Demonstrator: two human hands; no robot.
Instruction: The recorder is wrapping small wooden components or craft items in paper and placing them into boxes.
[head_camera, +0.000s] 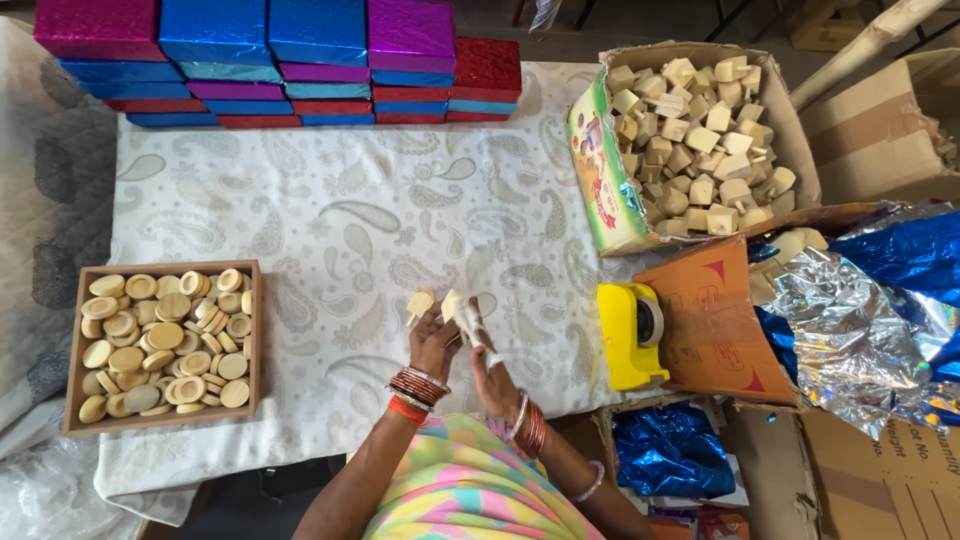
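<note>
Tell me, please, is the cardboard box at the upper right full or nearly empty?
Full: the open cardboard box is heaped with pale wooden block pieces up to its rim.

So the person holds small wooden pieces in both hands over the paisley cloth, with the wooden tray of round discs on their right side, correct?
Not quite: the wooden tray of round discs sits on the person's left side, not the right, as the head view shows. The rest holds: the left hand and right hand each hold small wooden pieces over the paisley cloth.
</note>
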